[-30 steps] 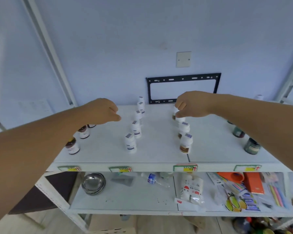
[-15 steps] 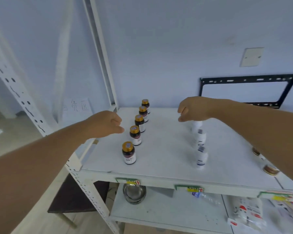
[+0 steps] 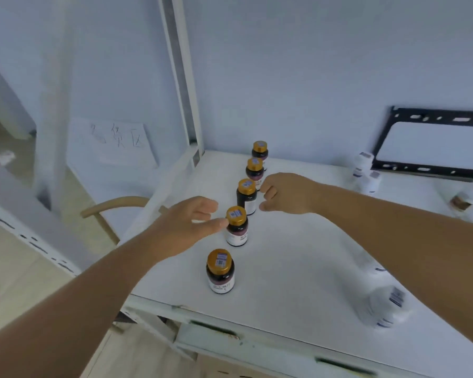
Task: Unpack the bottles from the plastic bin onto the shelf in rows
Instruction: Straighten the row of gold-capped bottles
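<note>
Several dark bottles with gold caps stand in a row running front to back on the left of the white shelf [image 3: 298, 268]. My left hand [image 3: 187, 227] is beside the second bottle from the front [image 3: 236, 227], thumb tip touching its cap, fingers half curled and holding nothing. My right hand [image 3: 287, 193] hovers just right of the third bottle [image 3: 247, 196], with a gap between thumb and curled fingers and nothing in it. The front bottle [image 3: 220, 271] stands apart from both hands. The plastic bin is out of view.
Blurred white bottles stand on the right: one near the front [image 3: 385, 306] under my right forearm, others at the back [image 3: 365, 173]. A white shelf post [image 3: 180, 77] rises at the back left. A black metal frame [image 3: 432, 143] hangs on the wall.
The view has swung left and closer to the gold-capped row. Both hands have come down from closed fists above the shelf to either side of the second and third bottles, with fingers loosened.
</note>
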The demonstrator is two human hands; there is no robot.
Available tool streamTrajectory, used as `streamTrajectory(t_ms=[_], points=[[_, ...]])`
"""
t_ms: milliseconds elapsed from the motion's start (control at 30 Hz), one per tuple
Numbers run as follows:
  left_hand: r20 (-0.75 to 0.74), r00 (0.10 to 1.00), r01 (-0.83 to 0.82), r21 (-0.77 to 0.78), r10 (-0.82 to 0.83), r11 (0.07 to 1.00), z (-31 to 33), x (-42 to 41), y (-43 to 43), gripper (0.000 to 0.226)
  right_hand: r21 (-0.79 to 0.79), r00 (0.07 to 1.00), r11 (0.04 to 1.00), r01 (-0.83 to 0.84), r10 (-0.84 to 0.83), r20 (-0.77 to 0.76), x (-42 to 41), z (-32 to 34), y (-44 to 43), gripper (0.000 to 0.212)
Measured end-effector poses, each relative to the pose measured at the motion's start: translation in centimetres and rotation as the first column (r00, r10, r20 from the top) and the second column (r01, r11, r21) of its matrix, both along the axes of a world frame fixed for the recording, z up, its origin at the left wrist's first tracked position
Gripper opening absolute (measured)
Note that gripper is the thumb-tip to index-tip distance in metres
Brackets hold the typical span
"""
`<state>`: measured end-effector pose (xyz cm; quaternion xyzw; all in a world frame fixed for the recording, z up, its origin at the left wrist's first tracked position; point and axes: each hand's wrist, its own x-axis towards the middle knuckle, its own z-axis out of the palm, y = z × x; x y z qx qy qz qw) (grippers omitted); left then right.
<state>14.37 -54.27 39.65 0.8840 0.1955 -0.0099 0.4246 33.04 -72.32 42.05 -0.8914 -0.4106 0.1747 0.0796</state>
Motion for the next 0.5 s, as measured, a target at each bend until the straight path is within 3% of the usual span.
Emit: streamTrajectory(t_ms=[67, 200, 367, 500], points=[[0.018, 0.999, 0.036, -0.091, -0.035, 0.995, -1.1, -2.5, -0.2, 0.075, -0.019, 1.000, 1.000, 0.006, -0.007, -0.021, 0.5, -1.6, 0.6, 0.049], [-0.058, 0.992, 0.110, -0.089, -0.115, 0.990, -3.9, -5.8, -0.9, 0.097, -0.023, 0.993, 0.995, 0.095, -0.096, -0.065, 1.4, -2.9, 0.9, 0.051], [0.038, 0.985, 0.166, -0.013, -0.166, 0.986, -6.6, -5.9, -1.8, 0.063, -0.059, 0.978, 0.993, 0.101, -0.109, -0.177, -0.5, -3.4, 0.2, 0.061], [0.087, 0.981, 0.172, 0.022, -0.173, 0.985, -7.9, -6.0, -1.6, 0.047, 0.022, 0.966, 0.995, 0.099, -0.091, -0.243, -3.7, -4.7, 0.4, 0.070]])
